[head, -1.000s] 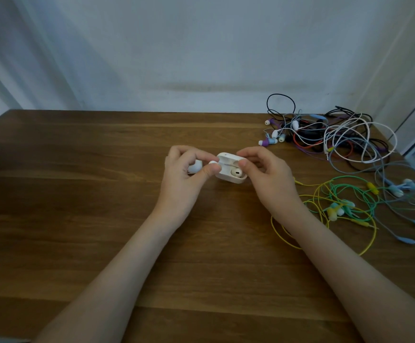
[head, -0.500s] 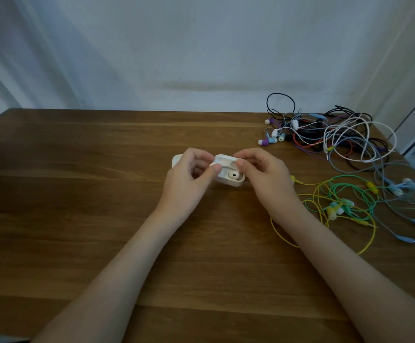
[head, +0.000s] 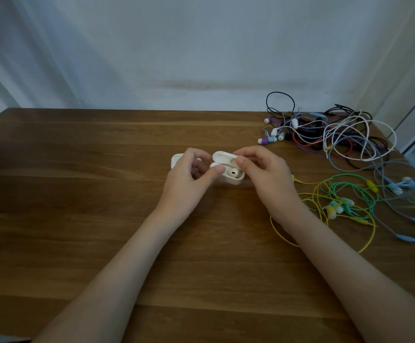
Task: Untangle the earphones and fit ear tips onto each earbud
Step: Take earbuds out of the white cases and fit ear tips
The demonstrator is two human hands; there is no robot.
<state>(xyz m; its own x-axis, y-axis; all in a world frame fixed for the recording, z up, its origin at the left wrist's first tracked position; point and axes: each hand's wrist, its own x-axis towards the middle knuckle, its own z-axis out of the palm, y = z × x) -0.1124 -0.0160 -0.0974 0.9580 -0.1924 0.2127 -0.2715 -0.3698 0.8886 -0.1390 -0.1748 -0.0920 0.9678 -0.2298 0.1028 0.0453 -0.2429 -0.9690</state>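
Since the head view is the only angle, everything comes from it. Over the middle of the table [head: 102,194] the left hand [head: 189,177] pinches a small white bud [head: 213,166] between thumb and forefinger, right at the mouth of the open case [head: 236,180]. Whether the bud touches its socket I cannot tell. The right hand [head: 265,174] is clamped on the case, with the thumb by the raised lid and the fingers curled behind. A second bud [head: 233,172] sits in its well. A white box [head: 176,158] lies just behind the left hand, mostly hidden. The wired earphones are well apart to the right: a dark, white and purple tangle [head: 337,134] at the far corner, and a green-yellow set [head: 337,201] nearer, beside the right forearm.

The buds look like light, hard, glossy plastic and are probably slippery. A fingertip pinch across the body should suit them, leaving the nozzle free for a tip. Ear tips would be soft and easy to drop; none can be made out here. The case seems stiff, with the hinge its weak spot, so it is best held by the base. The cords look limp and likely to snag. I would take each near a bud or plug and feed it through the loops rather than tug.
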